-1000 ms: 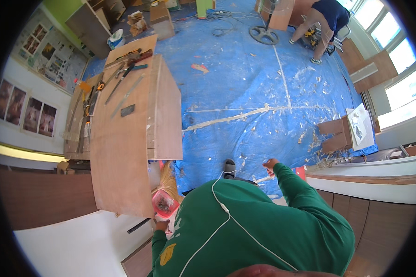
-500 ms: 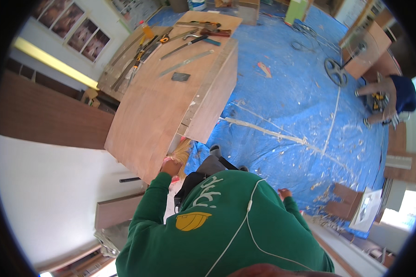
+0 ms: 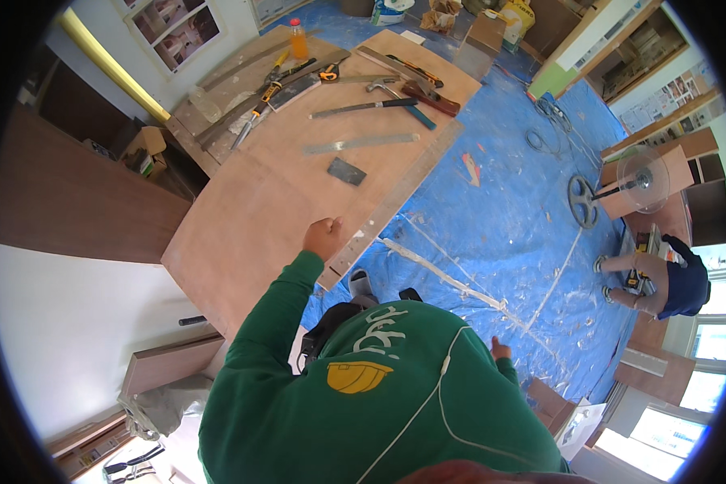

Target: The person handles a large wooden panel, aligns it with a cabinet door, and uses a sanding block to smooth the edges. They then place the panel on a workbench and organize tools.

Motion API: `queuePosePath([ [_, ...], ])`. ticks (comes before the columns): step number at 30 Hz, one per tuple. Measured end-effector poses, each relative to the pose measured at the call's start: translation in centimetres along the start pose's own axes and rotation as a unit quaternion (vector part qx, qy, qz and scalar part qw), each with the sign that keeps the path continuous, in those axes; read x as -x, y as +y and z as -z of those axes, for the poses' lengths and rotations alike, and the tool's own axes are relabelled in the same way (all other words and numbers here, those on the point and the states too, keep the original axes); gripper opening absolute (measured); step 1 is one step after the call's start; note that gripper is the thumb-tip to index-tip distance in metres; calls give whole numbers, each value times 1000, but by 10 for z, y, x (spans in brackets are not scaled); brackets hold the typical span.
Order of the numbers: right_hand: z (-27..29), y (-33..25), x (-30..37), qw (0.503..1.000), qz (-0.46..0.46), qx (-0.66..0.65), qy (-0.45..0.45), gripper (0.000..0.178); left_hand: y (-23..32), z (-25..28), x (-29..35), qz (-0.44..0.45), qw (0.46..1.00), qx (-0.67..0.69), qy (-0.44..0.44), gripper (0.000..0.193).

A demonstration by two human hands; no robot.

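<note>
My left hand is closed in a fist over the near right part of a plywood panel, with nothing showing in it. Beside it runs the panel's pale edge strip. My right hand hangs low at my side above the blue sheeting, thumb apart from the loosely bent fingers, holding nothing visible. Farther up the panel lie a dark flat rectangular piece, a metal ruler, a long dark-handled tool, a hammer, a wooden hand plane and a yellow-black handsaw.
Blue sheeting covers the floor, with cables and debris on it. At the right a person bends over near a stand fan. An orange bottle stands at the bench's far end; a cardboard box stands beyond.
My left hand has moved from below the panel's near edge to above the panel. The straw bristles beside it are no longer visible. The view has shifted, and the other person bends differently.
</note>
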State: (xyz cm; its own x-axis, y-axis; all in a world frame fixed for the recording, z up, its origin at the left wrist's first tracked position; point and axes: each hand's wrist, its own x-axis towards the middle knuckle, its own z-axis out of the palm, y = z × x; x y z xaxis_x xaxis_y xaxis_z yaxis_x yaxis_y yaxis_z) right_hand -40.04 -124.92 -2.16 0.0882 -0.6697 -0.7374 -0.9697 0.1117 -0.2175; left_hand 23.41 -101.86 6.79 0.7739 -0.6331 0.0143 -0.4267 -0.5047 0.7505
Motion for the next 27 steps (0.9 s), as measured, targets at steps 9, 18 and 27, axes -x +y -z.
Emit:
queuePosePath([
  [9, 34, -261, -46, 982, 155, -101, -36, 32, -34, -9, -56, 25, 996, 44, 78, 66],
  [18, -7, -567, -50, 775, 616, 77, -116, 33, -36, -9, -127, 181, 944, -112, 252, 64],
  [27, -65, -704, -33, 686, 661, 298, -59, 53, -36, -23, -146, 301, 897, -210, 245, 62],
])
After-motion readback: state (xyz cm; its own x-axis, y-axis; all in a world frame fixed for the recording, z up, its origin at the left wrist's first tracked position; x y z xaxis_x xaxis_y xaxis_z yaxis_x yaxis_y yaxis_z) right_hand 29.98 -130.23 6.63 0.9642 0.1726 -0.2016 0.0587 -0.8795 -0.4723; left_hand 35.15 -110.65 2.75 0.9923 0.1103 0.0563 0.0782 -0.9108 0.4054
